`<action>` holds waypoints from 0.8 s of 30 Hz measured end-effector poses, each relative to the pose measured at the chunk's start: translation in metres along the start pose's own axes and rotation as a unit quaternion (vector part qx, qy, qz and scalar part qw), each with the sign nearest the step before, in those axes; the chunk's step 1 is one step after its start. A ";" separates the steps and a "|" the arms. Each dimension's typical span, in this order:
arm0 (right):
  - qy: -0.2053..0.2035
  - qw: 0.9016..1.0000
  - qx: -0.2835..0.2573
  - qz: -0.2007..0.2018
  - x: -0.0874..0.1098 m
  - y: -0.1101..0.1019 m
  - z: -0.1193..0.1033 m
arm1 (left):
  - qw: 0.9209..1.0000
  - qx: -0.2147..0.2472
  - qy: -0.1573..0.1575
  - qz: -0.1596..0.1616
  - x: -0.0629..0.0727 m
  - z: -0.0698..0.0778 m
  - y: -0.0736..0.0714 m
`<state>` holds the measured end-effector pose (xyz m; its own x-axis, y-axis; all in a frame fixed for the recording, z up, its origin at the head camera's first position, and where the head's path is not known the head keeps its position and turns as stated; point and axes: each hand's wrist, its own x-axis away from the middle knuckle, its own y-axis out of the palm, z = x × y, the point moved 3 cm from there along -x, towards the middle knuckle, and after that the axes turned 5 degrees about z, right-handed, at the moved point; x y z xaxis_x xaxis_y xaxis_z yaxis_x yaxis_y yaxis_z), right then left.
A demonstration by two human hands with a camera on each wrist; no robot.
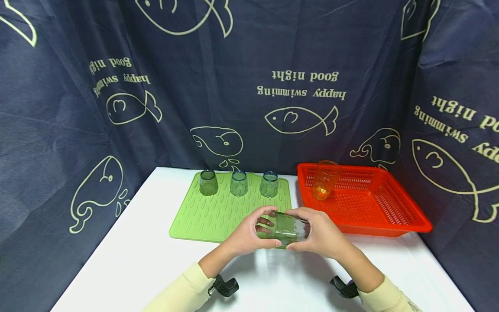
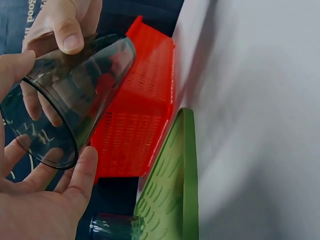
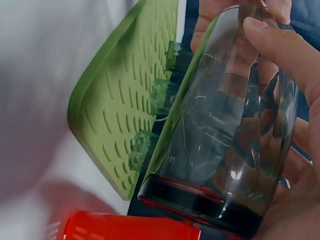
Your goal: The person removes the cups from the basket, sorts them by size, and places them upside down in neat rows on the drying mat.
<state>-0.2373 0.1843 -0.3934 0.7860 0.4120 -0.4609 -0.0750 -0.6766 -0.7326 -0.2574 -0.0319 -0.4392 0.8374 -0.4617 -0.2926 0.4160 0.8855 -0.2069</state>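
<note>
You are holding a smoky, tapered glass tumbler point(image 1: 290, 228) sideways over the near edge of a pale-green ridged mat point(image 1: 210, 219); your left hand point(image 1: 248, 234) is gripping its mouth end, your right hand point(image 1: 325, 234) its base end, probably to steady slick glass. Three small bluish-green glasses point(image 1: 238, 185) are standing apart behind, likely spaced against knocking.

The head camera looks forward and down over the green mat point(image 1: 206, 216) from its near side, well back. Down on that same side, the left wrist camera point(image 1: 227, 287) and right wrist camera point(image 1: 345, 288) peer close at one tall glass point(image 1: 289, 228), pictures turned sideways; both share it, the mat and the red basket point(image 1: 370, 226) right of the mat.
</note>
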 end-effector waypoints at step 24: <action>0.035 0.997 -0.057 0.043 0.003 -0.020 0.022 | 0.997 0.063 0.022 0.030 0.008 0.001 -0.021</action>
<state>-0.2470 0.2122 -0.3915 0.8205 0.3088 -0.4811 -0.0771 -0.7741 -0.6283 -0.2591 -0.0545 -0.4361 0.8471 -0.4063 -0.3426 0.4083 0.9102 -0.0699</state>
